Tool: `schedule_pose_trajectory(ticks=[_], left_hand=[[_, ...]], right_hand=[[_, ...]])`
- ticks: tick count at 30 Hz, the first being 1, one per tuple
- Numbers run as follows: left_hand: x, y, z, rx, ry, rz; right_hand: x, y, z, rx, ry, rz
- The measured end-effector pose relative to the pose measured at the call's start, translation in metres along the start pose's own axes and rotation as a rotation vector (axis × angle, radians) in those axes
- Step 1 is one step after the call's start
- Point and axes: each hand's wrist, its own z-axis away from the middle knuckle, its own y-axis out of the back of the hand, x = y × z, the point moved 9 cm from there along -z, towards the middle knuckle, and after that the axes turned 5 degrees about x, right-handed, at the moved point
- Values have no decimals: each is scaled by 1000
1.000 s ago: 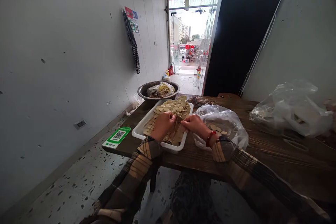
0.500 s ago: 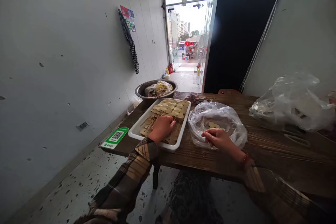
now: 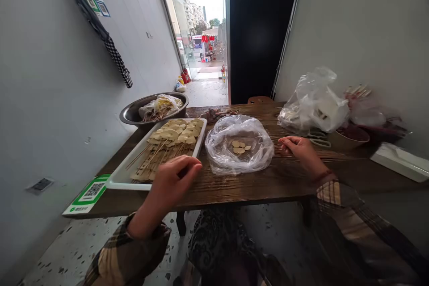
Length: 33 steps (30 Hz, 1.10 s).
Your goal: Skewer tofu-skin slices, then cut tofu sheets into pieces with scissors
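My left hand (image 3: 170, 182) hovers at the near right corner of a white tray (image 3: 122, 179), fingers curled in, with nothing visible in them. The tray holds rows of pale slices on bamboo skewers (image 3: 169, 139). My right hand (image 3: 300, 148) rests on the wooden table (image 3: 254, 183), to the right of a clear plastic bag (image 3: 239, 145) that holds a few loose pale slices. Its fingers are pinched together over a spread of thin bamboo skewers (image 3: 338, 156) lying on the table; what they hold is too thin to make out.
A metal basin (image 3: 131, 115) with a bag of skewers (image 3: 161, 104) stands behind the tray. Crumpled plastic bags (image 3: 315, 103), a bowl (image 3: 351, 136) and a white box (image 3: 398, 161) crowd the right end. A green QR sign (image 3: 87, 193) lies at the left corner. Walls close both sides.
My right hand left the tray, passed the bag's front and now sits on the skewers to its right. My left hand drew back off the tray. The view swung right and down.
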Motion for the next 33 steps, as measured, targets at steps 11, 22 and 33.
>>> schedule_pose_trajectory(ticks=[11,22,33], left_hand=[[9,-144,-45,-248,77,374],[-30,-207,-102,-31,111,227],[-40,-210,-89,-24,111,234]], right_hand=[[32,42,1,-85,199,485],[48,-12,-31,-224,381,726],[56,-20,-52,-266,442,775]])
